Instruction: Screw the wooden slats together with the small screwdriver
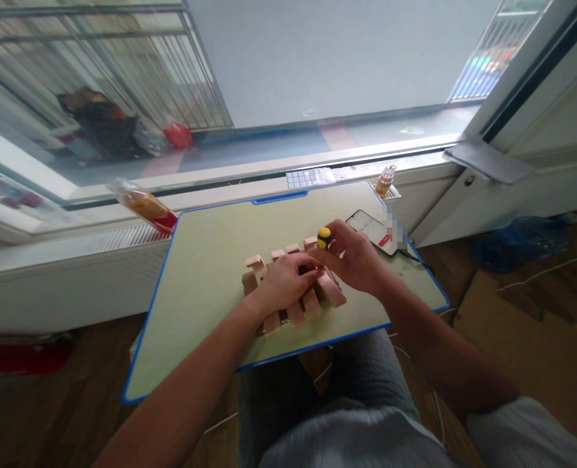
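Observation:
A slatted wooden piece (295,312) lies on the small table (205,273), its light slats set crosswise with gaps between them. My left hand (288,279) rests over its middle, thumb and fingers pinched together near the right-hand slats; what they pinch is too small to name. Close beside it, my right hand (351,257) grips a screwdriver (324,238) with a yellow and black handle. The handle points up, and the tip goes down toward the left fingertips, where it is hidden by the fingers.
A phone (373,232) with a cable lies right of my right hand. Bottles stand beyond the table, an amber one (384,182) at right and a larger one (147,207) at left. The table has a raised blue edge (318,343). Behind is a window sill.

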Available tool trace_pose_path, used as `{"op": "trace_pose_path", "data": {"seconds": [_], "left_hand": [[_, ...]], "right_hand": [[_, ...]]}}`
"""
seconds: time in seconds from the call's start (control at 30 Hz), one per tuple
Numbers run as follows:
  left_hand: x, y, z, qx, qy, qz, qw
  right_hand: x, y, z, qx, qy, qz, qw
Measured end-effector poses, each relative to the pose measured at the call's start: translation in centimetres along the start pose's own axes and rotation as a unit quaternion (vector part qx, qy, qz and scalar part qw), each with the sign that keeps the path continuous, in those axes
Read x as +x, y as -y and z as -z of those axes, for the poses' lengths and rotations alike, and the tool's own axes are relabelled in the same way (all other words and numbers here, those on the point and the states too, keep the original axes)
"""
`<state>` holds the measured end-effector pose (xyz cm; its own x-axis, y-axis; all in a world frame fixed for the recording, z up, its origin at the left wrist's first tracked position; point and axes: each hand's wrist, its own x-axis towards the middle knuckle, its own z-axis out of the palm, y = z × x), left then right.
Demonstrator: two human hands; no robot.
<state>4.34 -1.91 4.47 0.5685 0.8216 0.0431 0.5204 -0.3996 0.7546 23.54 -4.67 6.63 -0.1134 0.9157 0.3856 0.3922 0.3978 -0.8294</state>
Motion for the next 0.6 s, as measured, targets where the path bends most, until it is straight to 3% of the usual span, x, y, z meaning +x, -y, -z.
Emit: {"op": "trace_pose_path", "data": {"seconds": [0.43,0.6], "left_hand": [[-0.1,1.0,-0.4,-0.063,-0.011,0.004,0.998],[-0.1,0.8,-0.3,-0.078,-0.005,0.002,0.997]], "right_hand": [[-0.4,-0.1,-0.9,0.080,-0.018,-0.023,0.996],[-0.2,-0.3,0.2,0.142,0.051,-0.044,0.988]]}}
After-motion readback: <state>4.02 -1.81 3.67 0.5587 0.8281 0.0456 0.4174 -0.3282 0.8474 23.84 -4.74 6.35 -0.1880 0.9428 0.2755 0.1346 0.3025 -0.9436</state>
